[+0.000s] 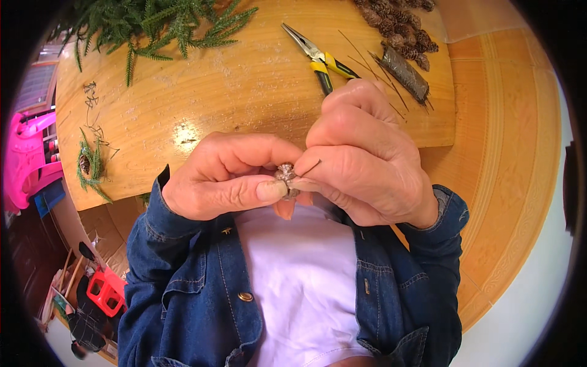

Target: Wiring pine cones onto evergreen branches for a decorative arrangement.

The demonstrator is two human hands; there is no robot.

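- Head view, item one: small pine cone, brown-grey, near the centre of the picture, held above the near edge of the table and in front of the person's chest.
- Left hand: closed on the cone from 9 o'clock; thumb pressed along its lower side, fingers curled over the top.
- Right hand: closed from 3 o'clock, fingertips pinching a thin dark wire that stands out of the cone toward 2 o'clock; the two hands touch at the cone.
- Wooden table: pale, round-edged, filling the upper half of the picture.
- Pliers, yellow-and-black handles, at 12 o'clock, just beyond the right hand's knuckles.
- Heap of pine cones at 1 o'clock, with a bundle of dark wires just beside it.
- Green fir sprigs at 11 o'clock; a smaller sprig at 9 o'clock on the table edge.
- Room: orange patterned floor at 3 o'clock; pink plastic stool at 9 o'clock; red plastic object at 7 o'clock.
- Clothing: denim jacket over a white shirt.
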